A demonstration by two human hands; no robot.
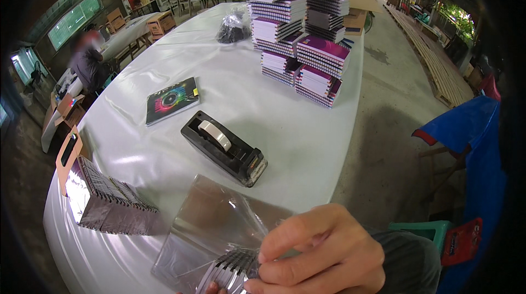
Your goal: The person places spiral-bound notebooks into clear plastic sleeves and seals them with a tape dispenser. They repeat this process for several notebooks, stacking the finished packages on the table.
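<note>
**Spiral notebook going into a clear sleeve at the counter's near edge**

The clear plastic sleeve (219,223) lies glossy and crinkled on the white counter (246,102), at its near edge, its mouth toward the person. A spiral-bound notebook (233,269) shows through it, wire coils foremost. The right hand (323,255) has its fingers curled together, pinching the sleeve and notebook edge. Only a fingertip of the left hand (216,289) shows; whether it grips I cannot tell. Just beyond sits a black tape dispenser (224,148); wrapped notebooks (104,201) lie to the left.
</note>
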